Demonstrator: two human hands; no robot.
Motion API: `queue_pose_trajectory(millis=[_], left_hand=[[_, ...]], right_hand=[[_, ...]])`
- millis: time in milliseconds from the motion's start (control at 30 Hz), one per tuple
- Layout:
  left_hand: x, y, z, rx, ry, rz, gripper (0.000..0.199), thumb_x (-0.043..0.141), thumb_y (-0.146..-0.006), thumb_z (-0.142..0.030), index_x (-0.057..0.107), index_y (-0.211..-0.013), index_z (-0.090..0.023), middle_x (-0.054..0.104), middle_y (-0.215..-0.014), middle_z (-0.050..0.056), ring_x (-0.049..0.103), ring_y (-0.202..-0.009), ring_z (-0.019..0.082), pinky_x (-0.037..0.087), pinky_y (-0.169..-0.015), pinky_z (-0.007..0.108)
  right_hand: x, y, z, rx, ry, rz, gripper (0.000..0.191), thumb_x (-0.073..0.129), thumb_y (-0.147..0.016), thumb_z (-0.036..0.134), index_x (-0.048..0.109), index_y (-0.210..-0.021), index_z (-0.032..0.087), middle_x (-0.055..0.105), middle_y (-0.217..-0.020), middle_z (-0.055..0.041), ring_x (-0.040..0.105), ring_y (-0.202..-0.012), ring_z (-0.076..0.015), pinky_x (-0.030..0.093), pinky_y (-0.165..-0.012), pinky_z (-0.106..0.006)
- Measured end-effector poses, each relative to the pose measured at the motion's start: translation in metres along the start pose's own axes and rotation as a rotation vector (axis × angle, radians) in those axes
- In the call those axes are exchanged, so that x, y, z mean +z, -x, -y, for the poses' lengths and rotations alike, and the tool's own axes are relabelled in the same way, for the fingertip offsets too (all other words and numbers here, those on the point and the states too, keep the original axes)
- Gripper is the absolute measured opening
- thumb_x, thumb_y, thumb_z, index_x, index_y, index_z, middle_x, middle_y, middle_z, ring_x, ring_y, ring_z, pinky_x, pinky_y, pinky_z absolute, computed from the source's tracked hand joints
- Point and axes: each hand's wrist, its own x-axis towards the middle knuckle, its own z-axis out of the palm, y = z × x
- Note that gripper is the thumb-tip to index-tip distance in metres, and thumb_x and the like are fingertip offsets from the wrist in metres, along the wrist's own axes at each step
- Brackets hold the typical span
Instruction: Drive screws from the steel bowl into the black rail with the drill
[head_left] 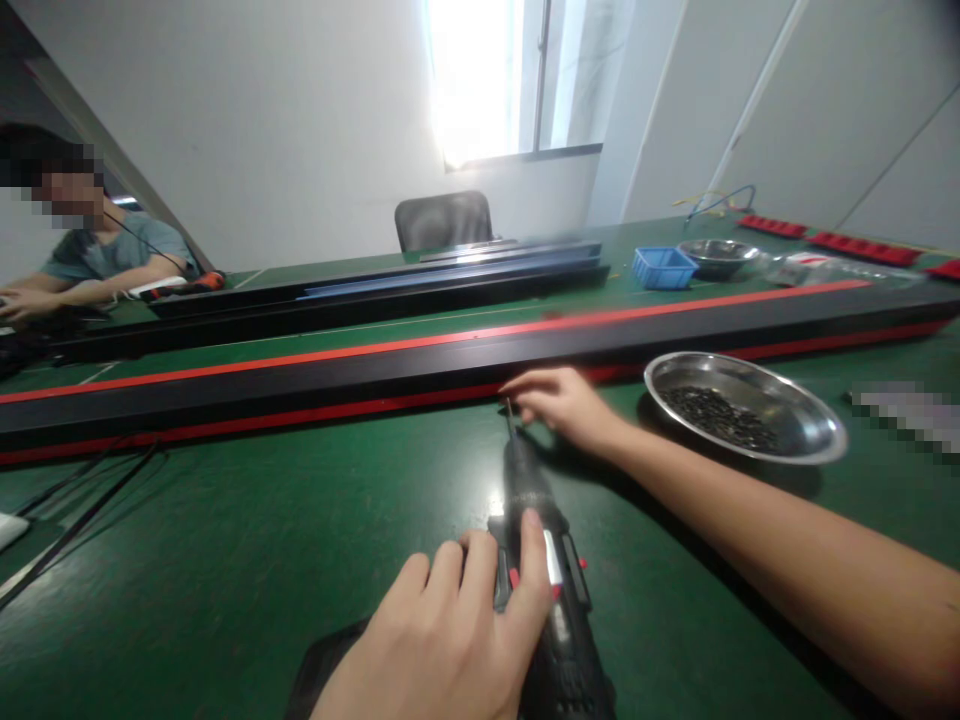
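Drill (pixel 559 565) clasped in left hand (pixel 450 630), bit (pixel 511 420) beside right hand (pixel 559 405) at black bar (pixel 442 364), pinch there impossible to tell, green table (pixel 225 560) beneath, pale wall (pixel 300 120) and window (pixel 484 80) beyond.

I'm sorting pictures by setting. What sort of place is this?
Likely a small assembly workshop: the left hand grips a power screwdriver, a metal bowl holds small dark parts, and a long black and red bar lies across a green worktable.
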Motion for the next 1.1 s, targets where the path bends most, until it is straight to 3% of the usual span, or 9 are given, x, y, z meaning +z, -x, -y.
queue_pose_trajectory(millis=[1100], left_hand=[[-0.0012,0.0008,-0.001,-0.003,0.011,0.028,0.06,0.032,-0.1,-0.025,0.025,-0.158,-0.011,0.067,-0.104,0.015,0.068,-0.081,0.029,0.056,-0.059,0.037]], right_hand=[[-0.0002,0.0006,0.0007,-0.018,0.013,0.004,0.028,0.063,-0.079,0.021,0.08,-0.099,0.013,0.077,-0.089,-0.0093,0.065,-0.065,-0.0149,0.053,-0.061,-0.027]])
